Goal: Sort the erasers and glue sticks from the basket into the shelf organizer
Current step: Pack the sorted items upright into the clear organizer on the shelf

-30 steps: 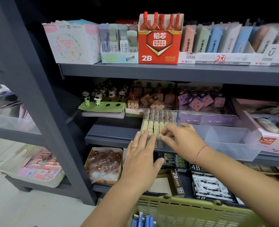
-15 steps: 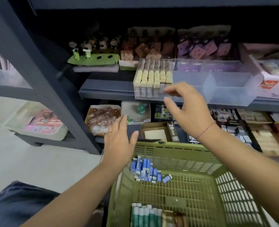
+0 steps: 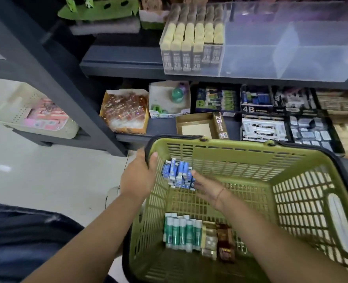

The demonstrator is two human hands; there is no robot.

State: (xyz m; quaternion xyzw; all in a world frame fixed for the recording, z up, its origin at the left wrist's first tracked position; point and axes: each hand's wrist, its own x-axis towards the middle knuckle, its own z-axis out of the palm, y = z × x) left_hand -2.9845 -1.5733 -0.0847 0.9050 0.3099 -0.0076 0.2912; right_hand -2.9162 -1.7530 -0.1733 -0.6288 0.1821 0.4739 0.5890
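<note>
Touching blue erasers (image 3: 178, 174), right hand (image 3: 206, 187), long axes shelfward

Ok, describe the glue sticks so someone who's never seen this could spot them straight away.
Find the green basket below the shelves. On its floor, at the near left corner, lies a row of glue sticks, nearer than the blue erasers by the right hand. They alone are green tubes with white ends, left of the brown and gold packets.
</note>
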